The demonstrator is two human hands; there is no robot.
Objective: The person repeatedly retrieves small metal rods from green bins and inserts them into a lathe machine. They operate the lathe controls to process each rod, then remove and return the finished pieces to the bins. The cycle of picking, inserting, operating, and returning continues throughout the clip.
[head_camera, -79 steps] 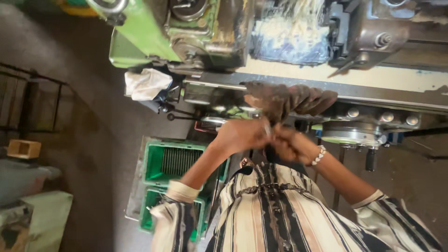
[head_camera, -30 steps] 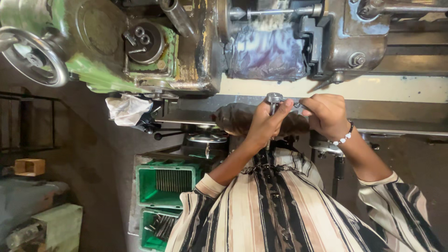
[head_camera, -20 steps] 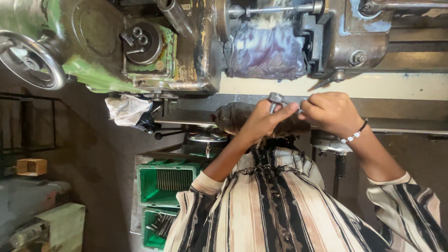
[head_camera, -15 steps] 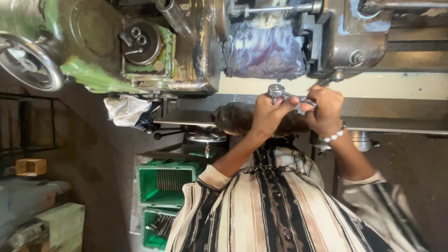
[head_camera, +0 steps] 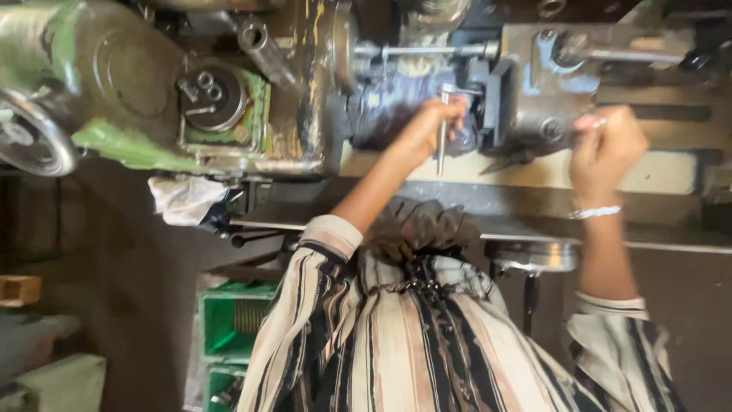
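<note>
The left hand [head_camera: 428,130] is raised to the machine [head_camera: 252,99], a lathe-like tool in worn green and grey, and its fingers are closed around a slim metal tool [head_camera: 442,137] shaped like a key with a crossbar. The shaft hangs down below the fist, and the head lies close against the dark, oily part in the middle of the machine; whether it is seated there cannot be told. The right hand [head_camera: 606,145] is lifted to the grey block [head_camera: 545,91] on the right, its fingers curled narrowly around something small and pale that is too blurred to be named. A beaded bracelet [head_camera: 595,212] is worn on that wrist.

For the work in hand, the tool is best kept square to its seat and held firmly in the fist, so that it does not slip off the oily metal. The striped sleeve [head_camera: 320,252] should be kept away from the spindle and the handwheel [head_camera: 34,141].

No label or sign can be made out on the machine. A crumpled white rag [head_camera: 183,200] is tucked under the green housing, and below it two green plastic crates [head_camera: 232,324] are stacked, with metal parts inside. A small tan box [head_camera: 17,290] is seen at the left edge.
</note>
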